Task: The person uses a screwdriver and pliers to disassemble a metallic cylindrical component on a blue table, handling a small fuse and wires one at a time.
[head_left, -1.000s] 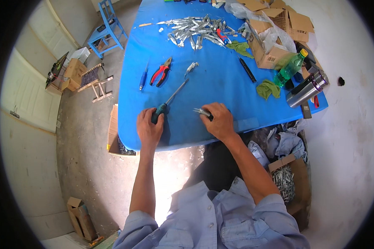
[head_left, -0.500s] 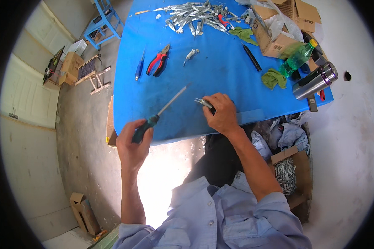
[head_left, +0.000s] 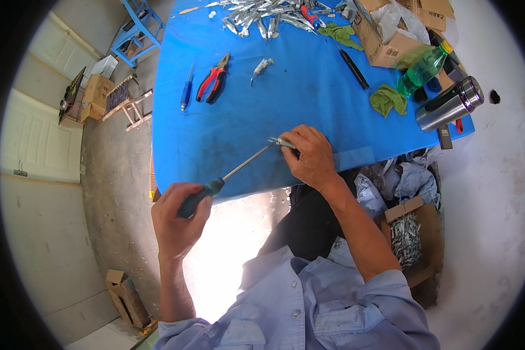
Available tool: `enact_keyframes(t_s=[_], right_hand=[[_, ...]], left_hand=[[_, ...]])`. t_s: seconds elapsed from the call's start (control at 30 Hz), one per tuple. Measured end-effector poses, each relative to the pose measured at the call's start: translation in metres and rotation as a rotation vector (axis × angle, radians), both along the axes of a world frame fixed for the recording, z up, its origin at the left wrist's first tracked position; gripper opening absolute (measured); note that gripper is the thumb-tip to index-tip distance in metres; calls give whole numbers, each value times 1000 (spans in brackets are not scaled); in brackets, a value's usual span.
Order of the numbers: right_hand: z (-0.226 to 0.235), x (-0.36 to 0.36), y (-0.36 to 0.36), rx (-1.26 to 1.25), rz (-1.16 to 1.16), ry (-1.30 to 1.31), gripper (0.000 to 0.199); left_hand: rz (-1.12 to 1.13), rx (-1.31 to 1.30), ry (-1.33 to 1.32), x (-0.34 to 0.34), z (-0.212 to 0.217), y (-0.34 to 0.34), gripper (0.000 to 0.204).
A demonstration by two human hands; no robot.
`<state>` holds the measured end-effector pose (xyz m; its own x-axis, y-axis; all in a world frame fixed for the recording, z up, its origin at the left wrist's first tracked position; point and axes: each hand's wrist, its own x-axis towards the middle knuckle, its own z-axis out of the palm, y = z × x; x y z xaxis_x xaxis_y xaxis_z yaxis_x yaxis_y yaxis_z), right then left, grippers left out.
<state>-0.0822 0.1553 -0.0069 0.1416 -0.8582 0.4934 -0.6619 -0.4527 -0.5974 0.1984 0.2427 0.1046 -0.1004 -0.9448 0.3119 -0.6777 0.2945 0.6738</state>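
Observation:
My left hand [head_left: 178, 219] grips the dark teal handle of a long screwdriver [head_left: 227, 175] just off the near edge of the blue table [head_left: 245, 111]. The shaft runs up and right, and its tip meets a small silvery metal part [head_left: 281, 142]. My right hand [head_left: 312, 156] pins that part against the tabletop near the front edge. Both forearms come in from below, in light blue sleeves.
Red-handled pliers [head_left: 213, 83], a blue pen-like tool [head_left: 185, 93] and a lone metal part [head_left: 262, 67] lie mid-table. A heap of metal parts [head_left: 268, 14], cardboard boxes [head_left: 385, 41], green bottle [head_left: 423, 67], steel flask [head_left: 449, 104], green rags. A box of parts [head_left: 405, 239] sits on the floor.
My left hand pulled back off the table's edge with the screwdriver, and the tip swung over to the part under my right hand. The view shifted toward me.

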Motion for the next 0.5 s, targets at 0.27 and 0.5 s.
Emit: enact_keyframes(t_s=[0.27,0.5], right_hand=[[2,-1,1,-1,6,3,17],[3,-2,1,20,18,1,18]], left_hand=[[-2,72,-15,1,9,-8,17],[-54,83,-200,-5,37,-27,15]])
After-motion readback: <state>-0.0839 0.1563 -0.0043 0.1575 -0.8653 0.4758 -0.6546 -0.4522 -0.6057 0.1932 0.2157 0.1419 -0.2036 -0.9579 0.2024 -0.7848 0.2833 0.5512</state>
